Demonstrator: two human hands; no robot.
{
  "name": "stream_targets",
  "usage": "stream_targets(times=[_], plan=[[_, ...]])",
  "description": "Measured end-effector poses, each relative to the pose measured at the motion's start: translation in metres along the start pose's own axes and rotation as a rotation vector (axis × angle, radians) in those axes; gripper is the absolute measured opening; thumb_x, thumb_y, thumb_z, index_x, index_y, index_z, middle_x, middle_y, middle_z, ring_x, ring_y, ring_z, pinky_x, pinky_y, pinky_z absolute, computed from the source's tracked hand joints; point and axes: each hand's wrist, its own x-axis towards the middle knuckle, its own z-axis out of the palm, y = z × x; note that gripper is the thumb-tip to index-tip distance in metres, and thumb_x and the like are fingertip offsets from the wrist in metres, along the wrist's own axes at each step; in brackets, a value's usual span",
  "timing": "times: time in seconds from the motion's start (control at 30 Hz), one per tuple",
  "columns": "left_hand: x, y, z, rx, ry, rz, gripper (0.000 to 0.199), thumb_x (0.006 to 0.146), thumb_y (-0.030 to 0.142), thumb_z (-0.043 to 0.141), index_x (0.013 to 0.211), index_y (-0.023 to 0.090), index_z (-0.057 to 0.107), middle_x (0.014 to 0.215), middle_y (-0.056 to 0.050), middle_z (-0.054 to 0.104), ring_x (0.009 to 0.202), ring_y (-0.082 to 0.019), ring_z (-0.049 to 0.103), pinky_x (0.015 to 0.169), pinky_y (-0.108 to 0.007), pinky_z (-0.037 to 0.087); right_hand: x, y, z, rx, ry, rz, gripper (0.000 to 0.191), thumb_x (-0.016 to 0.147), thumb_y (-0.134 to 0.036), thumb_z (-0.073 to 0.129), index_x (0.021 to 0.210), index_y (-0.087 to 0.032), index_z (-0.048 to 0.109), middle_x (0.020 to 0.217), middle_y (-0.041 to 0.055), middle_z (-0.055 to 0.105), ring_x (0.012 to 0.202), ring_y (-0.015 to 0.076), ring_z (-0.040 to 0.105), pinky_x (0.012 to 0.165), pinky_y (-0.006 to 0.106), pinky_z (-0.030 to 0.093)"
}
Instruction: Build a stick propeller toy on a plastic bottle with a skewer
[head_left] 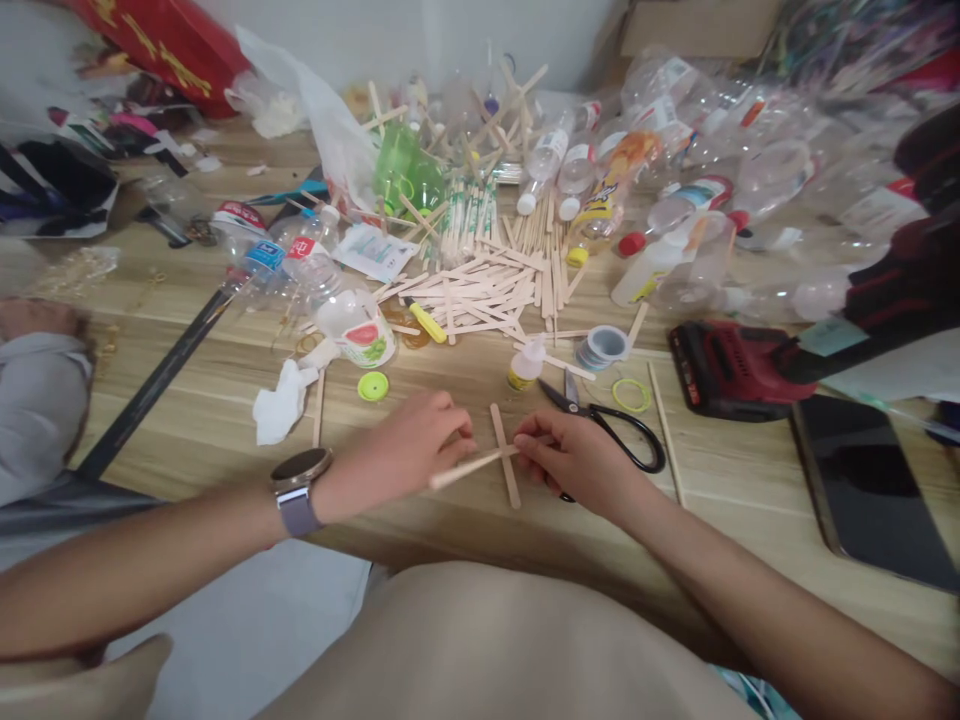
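Note:
My right hand pinches one end of a wooden craft stick between thumb and fingers. This stick lies across a second craft stick, forming a cross near the table's front edge. Whether the two are joined I cannot tell. My left hand, with a watch on the wrist, hovers beside the crossing stick's other end, its fingers loosely bent and slightly blurred. Black-handled scissors lie partly under my right hand. Just beyond the cross stands a small glue bottle with a white cap.
A heap of craft sticks covers the middle. Plastic bottles crowd the back right. A red cordless tool and a phone lie to the right. A tape roll sits near the scissors. Another person's sleeve shows at left.

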Motion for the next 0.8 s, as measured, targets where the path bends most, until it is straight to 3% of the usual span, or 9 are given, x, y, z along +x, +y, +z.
stream_targets(times=[0.07,0.17,0.4,0.63,0.8], plan=[[-0.002,0.002,0.010,0.066,-0.027,0.077,0.024,0.097,0.029,0.047,0.091,0.016,0.066,0.096,-0.008,0.065,0.092,-0.022,0.058,0.080,-0.033,0.042,-0.002,0.001,0.002,-0.039,0.021,-0.022,0.019,0.089,-0.023,0.048,0.073,-0.021,0.058,0.052,-0.0039,0.058,0.046,0.0129,0.052,0.048,0.024,0.037],[-0.002,0.006,0.024,0.099,-0.039,0.136,0.027,0.099,0.024,0.043,0.086,0.016,0.066,0.088,-0.006,0.066,0.088,-0.022,0.057,0.082,-0.035,0.041,-0.006,-0.001,0.006,-0.116,0.064,-0.074,0.017,0.085,-0.018,0.052,0.070,-0.020,0.059,0.060,-0.0012,0.060,0.057,0.0150,0.055,0.056,0.026,0.037],[-0.015,0.002,0.029,0.052,0.019,0.048,0.026,0.098,0.031,0.047,0.082,0.017,0.062,0.082,-0.004,0.066,0.083,-0.022,0.055,0.076,-0.035,0.040,-0.009,-0.002,0.024,-0.224,0.153,-0.119,0.020,0.090,-0.017,0.051,0.075,-0.018,0.063,0.073,0.0035,0.065,0.073,0.0188,0.057,0.065,0.030,0.038],[-0.025,0.000,0.041,0.028,0.072,-0.091,0.023,0.096,0.021,0.047,0.079,0.018,0.063,0.079,-0.003,0.067,0.081,-0.022,0.055,0.073,-0.034,0.039,-0.012,-0.002,0.036,-0.456,0.191,-0.195,0.019,0.092,-0.022,0.056,0.078,-0.018,0.068,0.086,0.0084,0.068,0.092,0.0274,0.052,0.077,0.039,0.032],[-0.030,-0.002,0.050,-0.027,0.195,-0.010,0.025,0.098,0.026,0.045,0.083,0.017,0.063,0.085,-0.005,0.067,0.086,-0.022,0.056,0.078,-0.034,0.042,-0.014,-0.002,0.037,-0.579,0.181,-0.220,0.019,0.094,-0.025,0.055,0.081,-0.018,0.067,0.087,0.0069,0.069,0.089,0.0259,0.053,0.075,0.037,0.032]])
